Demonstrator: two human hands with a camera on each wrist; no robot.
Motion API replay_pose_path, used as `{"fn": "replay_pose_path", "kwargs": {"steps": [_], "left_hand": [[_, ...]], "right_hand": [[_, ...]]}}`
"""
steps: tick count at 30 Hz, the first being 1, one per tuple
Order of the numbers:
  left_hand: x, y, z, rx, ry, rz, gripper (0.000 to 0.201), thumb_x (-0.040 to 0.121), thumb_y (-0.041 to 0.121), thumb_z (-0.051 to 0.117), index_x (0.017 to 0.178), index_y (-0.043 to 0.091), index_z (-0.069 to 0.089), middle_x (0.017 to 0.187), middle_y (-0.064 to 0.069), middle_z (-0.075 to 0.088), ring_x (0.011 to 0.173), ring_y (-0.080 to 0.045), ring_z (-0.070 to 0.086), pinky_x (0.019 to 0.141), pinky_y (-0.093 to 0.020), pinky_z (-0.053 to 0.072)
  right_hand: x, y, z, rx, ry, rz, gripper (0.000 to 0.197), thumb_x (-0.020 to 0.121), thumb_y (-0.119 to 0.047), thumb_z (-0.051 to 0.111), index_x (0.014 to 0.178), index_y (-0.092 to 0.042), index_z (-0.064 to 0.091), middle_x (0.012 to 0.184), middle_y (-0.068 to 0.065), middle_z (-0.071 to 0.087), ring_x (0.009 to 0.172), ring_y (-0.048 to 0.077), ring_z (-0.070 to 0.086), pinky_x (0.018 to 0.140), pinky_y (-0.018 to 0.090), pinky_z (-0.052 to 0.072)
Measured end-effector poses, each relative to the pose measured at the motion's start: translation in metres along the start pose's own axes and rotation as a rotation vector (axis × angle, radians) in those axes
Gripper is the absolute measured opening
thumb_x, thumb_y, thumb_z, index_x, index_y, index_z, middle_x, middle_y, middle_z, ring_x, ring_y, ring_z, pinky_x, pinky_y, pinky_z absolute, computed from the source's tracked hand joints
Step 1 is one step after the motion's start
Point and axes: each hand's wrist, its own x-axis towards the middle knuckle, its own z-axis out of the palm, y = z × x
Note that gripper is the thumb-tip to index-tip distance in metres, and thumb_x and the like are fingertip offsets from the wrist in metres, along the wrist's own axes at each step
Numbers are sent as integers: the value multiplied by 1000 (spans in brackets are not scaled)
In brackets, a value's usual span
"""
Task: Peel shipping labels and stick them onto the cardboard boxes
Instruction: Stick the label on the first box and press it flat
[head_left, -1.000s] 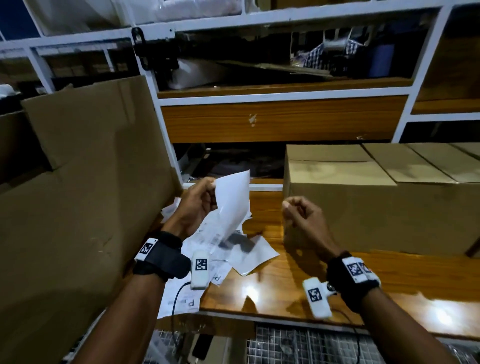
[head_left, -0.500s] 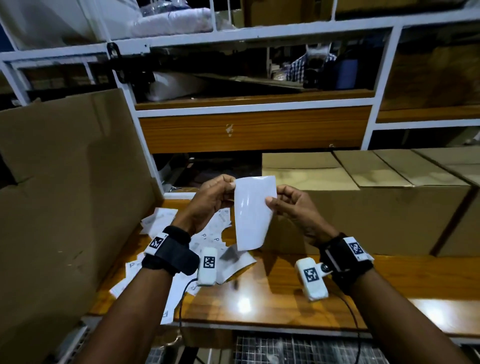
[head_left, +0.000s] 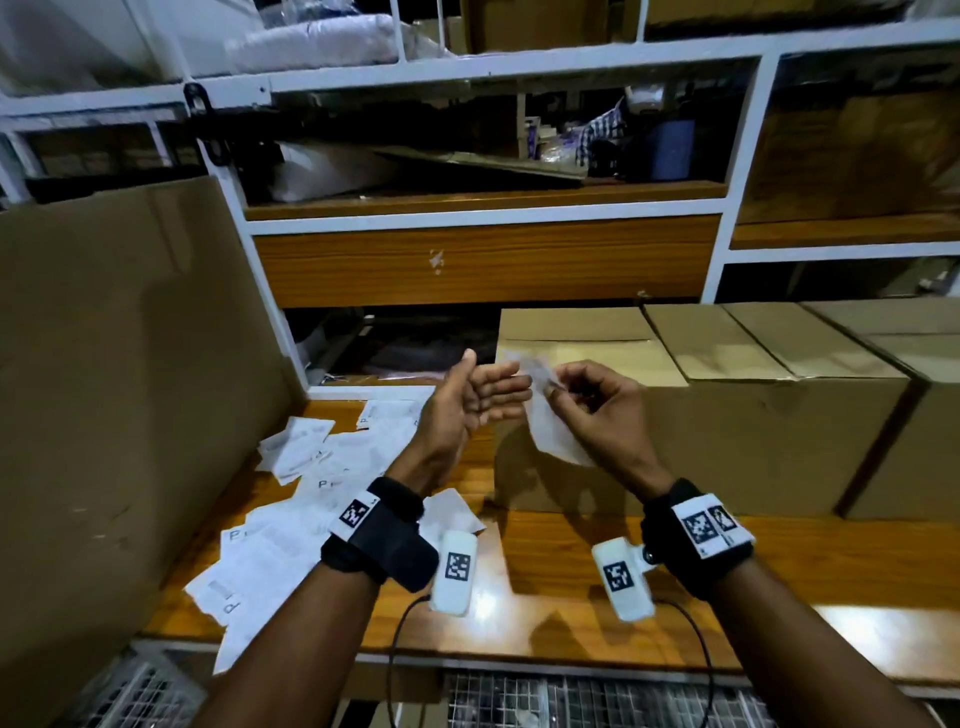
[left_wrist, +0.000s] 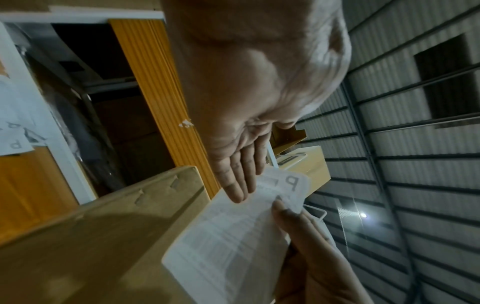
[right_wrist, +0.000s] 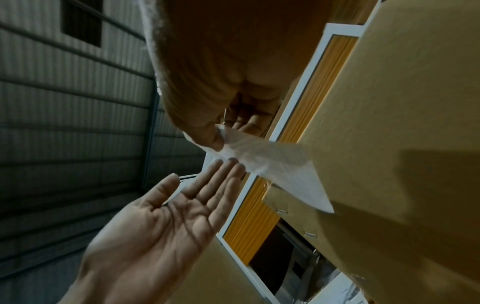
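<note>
Fingers of your right hand (head_left: 597, 410) pinch the shipping label (head_left: 553, 436) near its top; your left hand (head_left: 475, 402) is flat, fingertips touching the sheet. Peeling is the step: free a corner next. Beyond stands the cardboard box (head_left: 727, 447), unlabelled.

Bare forearms, no sleeves. Black wrist strap (head_left: 382, 540) on left, black wrist strap (head_left: 693, 540) on right, each bearing white square-code tag. White camera pod (head_left: 453, 571) and white camera pod (head_left: 622, 578) coded likewise, thin black cables trailing.
</note>
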Motion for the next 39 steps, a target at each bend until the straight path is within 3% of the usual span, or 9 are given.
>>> {"fn": "replay_pose_path", "kwargs": {"steps": [3, 7, 12, 17, 22, 26, 30, 33, 39], "left_hand": [[1, -2, 12, -65, 23, -13, 68, 109, 47, 18, 140, -2, 54, 129, -22, 68, 120, -33, 65, 104, -45, 52], [2, -5, 19, -122, 48, -11, 66, 108, 51, 23, 137, 4, 57, 115, -15, 72, 105, -23, 68, 91, -35, 57], [3, -6, 20, -131, 39, -42, 78, 103, 62, 22, 144, 4, 53, 134, -19, 66, 120, -29, 63, 103, -41, 48], [4, -6, 15, -88, 41, -31, 78, 95, 66, 35, 132, 4, 65, 129, -23, 68, 114, -31, 62, 99, -43, 43], [2, -9, 5, -38, 4, -15, 40, 105, 41, 44, 95, 25, 79, 109, -9, 76, 102, -23, 70, 95, -40, 48], [4, -11, 4, -29, -26, -12, 35, 101, 37, 47, 103, 22, 79, 119, -13, 74, 109, -25, 70, 96, -40, 52], [8, -12, 4, -17, -60, -29, 36, 96, 34, 51, 115, 11, 71, 114, -14, 75, 103, -26, 71, 91, -36, 56], [9, -15, 3, -34, -84, -50, 32, 95, 30, 53, 114, 10, 70, 111, -14, 76, 100, -25, 72, 88, -33, 57], [14, -31, 0, 177, -39, 24, 35, 102, 31, 55, 114, 0, 67, 106, -14, 77, 98, -34, 73, 80, -36, 55]], "right_hand": [[-5, -2, 0, -114, -18, -65, 23, 88, -4, 77, 110, -11, 76, 99, 1, 72, 84, 12, 68, 70, 33, 60], [-10, -4, -5, -215, -93, -123, 34, 86, -12, 83, 119, -11, 74, 103, 6, 67, 86, 17, 66, 68, 36, 59], [-15, -4, -14, -253, -228, -130, 58, 79, -32, 88, 131, -14, 69, 112, 6, 63, 98, 17, 63, 65, 26, 57], [-11, -7, -27, -196, -68, -72, 23, 90, -24, 79, 107, -9, 77, 103, 2, 71, 88, 14, 67, 67, 32, 58], [7, -7, -44, -113, 59, 144, 21, 92, -32, 76, 107, -17, 77, 100, -11, 75, 92, 3, 68, 70, 14, 54], [14, -7, -41, 59, -85, 280, 23, 89, -40, 76, 107, -25, 74, 97, -12, 77, 94, -3, 70, 75, 10, 53], [18, -7, -35, 172, -121, 319, 26, 90, -33, 77, 106, -14, 74, 96, -3, 79, 91, 7, 74, 74, 19, 57], [16, -3, -33, 220, -124, 300, 19, 93, -21, 75, 101, -5, 73, 87, -2, 78, 80, 3, 72, 68, 16, 53], [6, 5, -32, 211, -116, 283, 14, 95, -18, 73, 95, -5, 71, 85, -1, 78, 81, 8, 74, 69, 19, 56]]}}
